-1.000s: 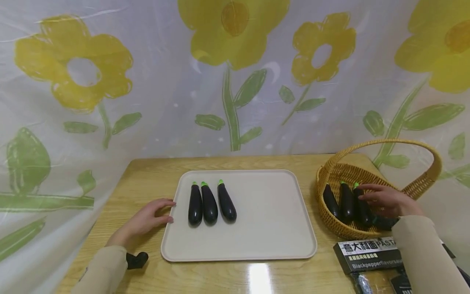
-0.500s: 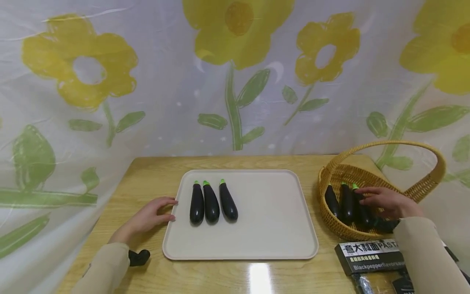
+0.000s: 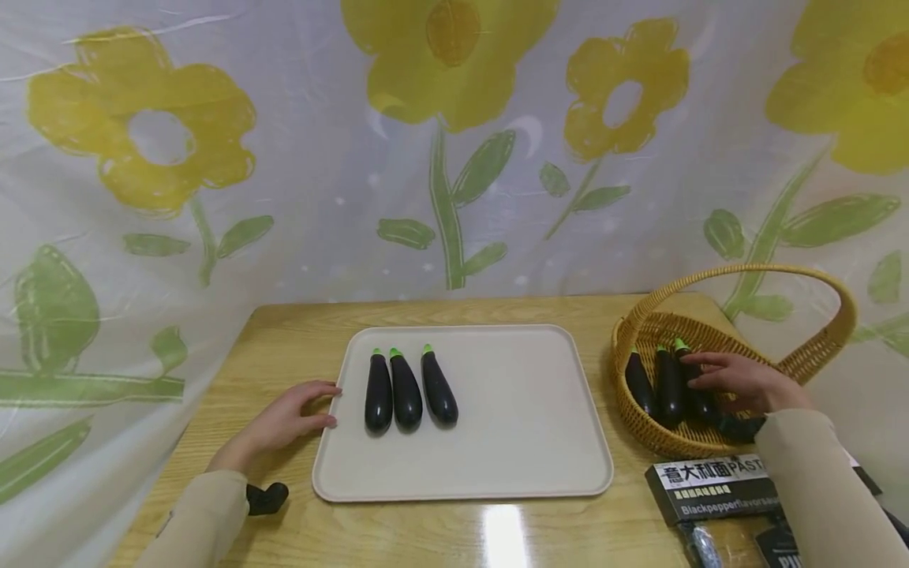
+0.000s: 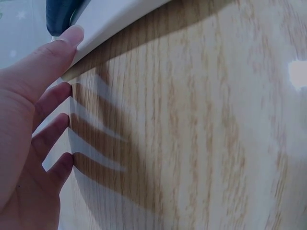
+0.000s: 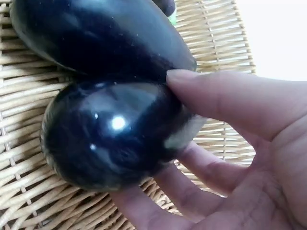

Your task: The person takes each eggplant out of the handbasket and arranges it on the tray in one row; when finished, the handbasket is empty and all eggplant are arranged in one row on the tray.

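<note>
Glossy purple-black skin is catching white highlights on a plump, club-shaped eggplant (image 5: pixel 112 139), which is lying in a woven tan wicker basket (image 3: pixel 680 448) on the person's right. Its blunt end is pointing toward the person and its bright green cap away, so its long axis is running roughly front to back. The right hand (image 3: pixel 751 384), the nearer of the two, is coming across it from the right side; this grip is closing around it, the thumb pressing on one side and the fingers curling beneath. Two more eggplants are lying alongside to its left, and a darker one (image 3: pixel 740 430) is resting crosswise at its near end.

Well to the left, a smooth, cream-coloured rectangular tray (image 3: pixel 511 418) with rounded corners is sitting on a pale wood-grained bench (image 3: pixel 568 532). Three shiny eggplants (image 3: pixel 406 392) are lying on its left half, caps pointing away. The left hand (image 3: pixel 287 418) is resting at the tray's left edge, its fingers spreading apart and grasping nothing. Near the basket, a black printed pasta box (image 3: pixel 713 495) is lying partly behind the right sleeve.
</note>
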The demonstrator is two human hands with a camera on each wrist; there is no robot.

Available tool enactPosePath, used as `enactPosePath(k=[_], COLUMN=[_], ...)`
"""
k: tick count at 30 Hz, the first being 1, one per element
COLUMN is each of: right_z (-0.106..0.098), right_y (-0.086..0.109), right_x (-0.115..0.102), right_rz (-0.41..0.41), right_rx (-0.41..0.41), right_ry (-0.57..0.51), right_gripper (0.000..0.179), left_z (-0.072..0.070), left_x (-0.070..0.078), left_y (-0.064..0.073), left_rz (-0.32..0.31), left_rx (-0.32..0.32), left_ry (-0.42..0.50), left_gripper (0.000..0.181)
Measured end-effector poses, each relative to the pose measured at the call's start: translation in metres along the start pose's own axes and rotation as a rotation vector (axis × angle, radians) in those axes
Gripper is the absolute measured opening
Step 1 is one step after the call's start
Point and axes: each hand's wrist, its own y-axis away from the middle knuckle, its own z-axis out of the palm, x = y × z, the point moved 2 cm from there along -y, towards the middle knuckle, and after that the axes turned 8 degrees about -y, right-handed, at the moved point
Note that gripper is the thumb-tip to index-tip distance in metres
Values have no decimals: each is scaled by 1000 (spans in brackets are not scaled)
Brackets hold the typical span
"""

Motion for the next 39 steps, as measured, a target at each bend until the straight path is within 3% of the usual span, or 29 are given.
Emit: enactPosePath(k=[8, 13, 21, 28, 33, 39], right_z=[4, 9, 30, 61, 84, 110], right_y=[7, 19, 56, 93, 111, 114], right_x=[-8, -15, -34, -40, -47, -59], right_rz=[-15, -98, -267, -337, -400, -376], right_rx=[10, 22, 137, 186, 158, 21], right_ry=[30, 95, 231, 264, 334, 263], right_gripper=[68, 65, 58, 47, 39, 39], left_z=[2, 1, -2, 0, 1, 1], left_x=[-2, -2, 1, 1, -2, -4], left_y=[-1, -1, 0, 1, 0, 0], left_rz=[-21, -28, -24, -24, -20, -42], left_rx=[-10, -19, -15, -14, -14, -26], left_ry=[-2, 0, 7, 9, 13, 8], left_gripper=[47, 48, 47, 47, 47, 49])
